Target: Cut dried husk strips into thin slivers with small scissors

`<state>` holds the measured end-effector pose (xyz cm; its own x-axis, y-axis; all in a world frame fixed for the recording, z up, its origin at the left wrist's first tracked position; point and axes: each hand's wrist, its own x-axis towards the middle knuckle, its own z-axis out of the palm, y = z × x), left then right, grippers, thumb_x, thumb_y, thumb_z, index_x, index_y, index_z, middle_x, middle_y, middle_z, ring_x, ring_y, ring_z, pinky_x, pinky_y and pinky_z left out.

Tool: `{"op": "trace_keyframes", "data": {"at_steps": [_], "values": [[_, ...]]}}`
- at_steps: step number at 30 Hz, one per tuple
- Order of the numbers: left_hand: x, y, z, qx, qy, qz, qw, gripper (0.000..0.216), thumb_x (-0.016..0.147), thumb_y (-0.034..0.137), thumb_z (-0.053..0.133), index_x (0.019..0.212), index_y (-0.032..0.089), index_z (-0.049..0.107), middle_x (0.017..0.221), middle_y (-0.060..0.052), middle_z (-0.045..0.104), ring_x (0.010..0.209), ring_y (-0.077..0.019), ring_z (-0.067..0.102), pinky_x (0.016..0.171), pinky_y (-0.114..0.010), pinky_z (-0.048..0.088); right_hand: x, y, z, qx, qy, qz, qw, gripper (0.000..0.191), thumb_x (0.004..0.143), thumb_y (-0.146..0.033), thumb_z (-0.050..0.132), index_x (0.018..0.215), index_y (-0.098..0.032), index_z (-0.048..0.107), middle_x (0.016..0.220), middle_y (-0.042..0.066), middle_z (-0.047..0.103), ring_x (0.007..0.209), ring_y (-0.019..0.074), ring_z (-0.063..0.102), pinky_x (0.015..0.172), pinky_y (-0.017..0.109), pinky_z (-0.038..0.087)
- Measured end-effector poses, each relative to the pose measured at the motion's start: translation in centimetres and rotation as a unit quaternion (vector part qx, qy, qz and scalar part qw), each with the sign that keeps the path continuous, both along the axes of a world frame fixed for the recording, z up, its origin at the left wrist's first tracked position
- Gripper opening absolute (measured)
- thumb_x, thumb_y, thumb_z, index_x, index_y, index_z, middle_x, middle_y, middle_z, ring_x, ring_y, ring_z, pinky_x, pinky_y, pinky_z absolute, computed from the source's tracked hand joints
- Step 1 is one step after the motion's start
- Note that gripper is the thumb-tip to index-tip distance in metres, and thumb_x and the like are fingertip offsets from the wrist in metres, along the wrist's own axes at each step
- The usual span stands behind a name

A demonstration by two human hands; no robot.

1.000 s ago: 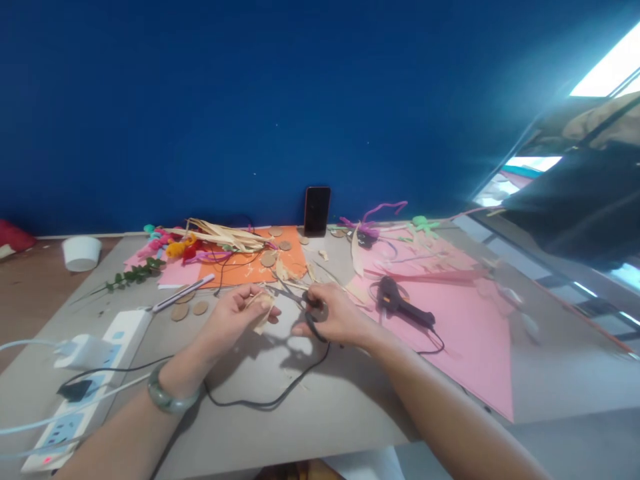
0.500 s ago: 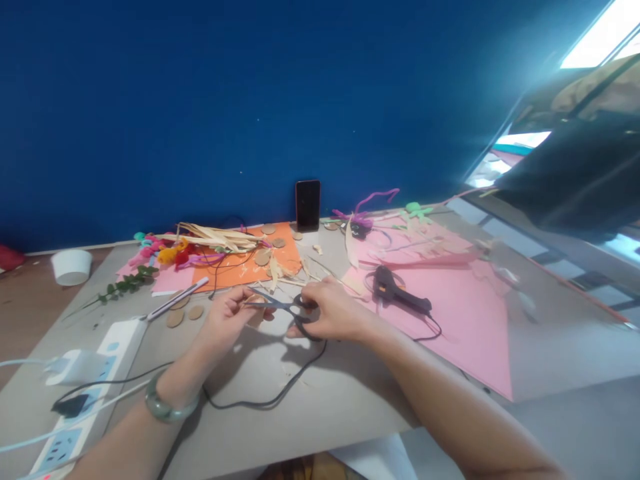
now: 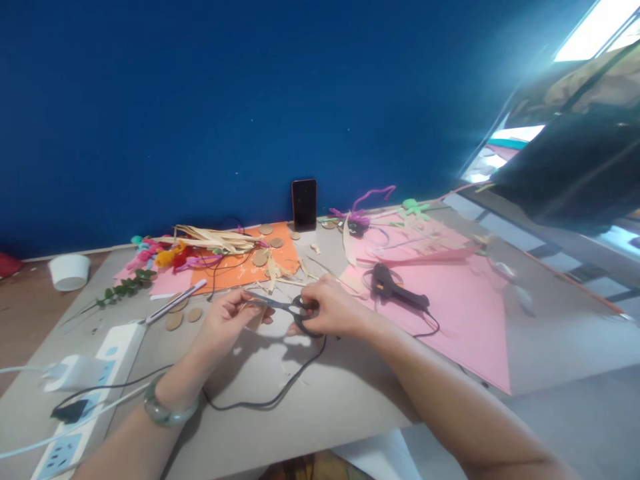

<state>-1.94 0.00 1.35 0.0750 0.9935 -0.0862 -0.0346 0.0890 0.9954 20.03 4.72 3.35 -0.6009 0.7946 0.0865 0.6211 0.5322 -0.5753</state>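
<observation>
Inspector: Clock centred on the scissors (image 3: 289,307), twelve straight ahead. Nearest items?

Operator: At six o'clock I record a black cable (image 3: 265,406) curved across the table (image 3: 360,400); at eight, a white power strip (image 3: 123,340).

Inspector: State of the hands?

Operator: My left hand (image 3: 231,315), at nine o'clock, carries a green bangle (image 3: 170,417) on the wrist. Its thumb and fingers are pinched on a pale piece (image 3: 263,313), mostly hidden from me. My right hand (image 3: 330,310), at three, is clamped on the scissors' dark handles.

Inspector: Position of the scissors?

Operator: Between both hands, blades pointing to nine and reaching the left fingertips. I cannot tell whether they touch the pale piece.

Inspector: Beyond that?

Operator: Wood slices (image 3: 174,321) lie at nine. A black glue gun (image 3: 400,293) rests on a pink sheet (image 3: 465,333) at three. Toward eleven I note an orange sheet (image 3: 215,277), with straw-coloured strips (image 3: 215,239) bundled over its far part.

Inspector: Farthest?

Operator: A phone (image 3: 305,205) stands on end at twelve, just before the blue wall (image 3: 200,120). I cannot confirm contact.
</observation>
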Motion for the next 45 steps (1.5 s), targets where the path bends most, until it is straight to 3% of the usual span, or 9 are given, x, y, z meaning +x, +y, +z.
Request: {"op": "trace_keyframes", "data": {"at_steps": [15, 36, 41, 45], "values": [[-0.3, 0.0, -0.1, -0.009, -0.014, -0.018, 1.000, 0.021, 0.074, 0.032, 0.068, 0.086, 0.015, 0.068, 0.078, -0.007, 0.073, 0.071, -0.0208, 0.069, 0.065, -0.030, 0.055, 0.4, 0.4, -0.1, -0.004, -0.014, 0.020, 1.000, 0.048, 0.059, -0.052, 0.075, 0.050, -0.017, 0.042, 0.048, -0.006, 0.042, 0.054, 0.0096, 0.034, 0.062, 0.024, 0.029], [-0.1, -0.1, 0.4, -0.018, 0.015, -0.019, 1.000, 0.023, 0.074, 0.036, 0.067, 0.081, 0.014, 0.069, 0.077, -0.009, 0.073, 0.070, -0.0214, 0.069, 0.061, -0.028, 0.053, 0.7, 1.0, -0.4, 0.016, -0.047, 0.018, 0.999, 0.034, 0.067, -0.032, 0.068, 0.050, -0.017, 0.042, 0.050, -0.003, 0.045, 0.058, 0.0120, 0.036, 0.061, 0.025, 0.025], [-0.2, -0.1, 0.3, -0.018, 0.010, -0.017, 1.000, 0.024, 0.074, 0.037, 0.067, 0.082, 0.014, 0.067, 0.079, -0.009, 0.073, 0.071, -0.0210, 0.069, 0.063, -0.028, 0.053, 0.4, 1.0, -0.8, 0.009, 0.007, 0.001, 1.000, 0.038, 0.067, -0.032, 0.069, 0.049, -0.017, 0.038, 0.048, -0.005, 0.039, 0.055, 0.0101, 0.034, 0.057, 0.023, 0.024], [-0.3, 0.3, 0.0, -0.007, 0.010, 0.017, 1.000, 0.027, 0.075, 0.040, 0.065, 0.084, 0.015, 0.063, 0.082, -0.009, 0.072, 0.073, -0.0211, 0.069, 0.063, -0.029, 0.054, 0.2, 1.8, -2.5, -0.029, 0.114, -0.053, 0.992, 0.042, 0.067, -0.036, 0.067, 0.050, -0.019, 0.032, 0.048, -0.007, 0.033, 0.050, 0.0081, 0.029, 0.049, 0.022, 0.022]]}}
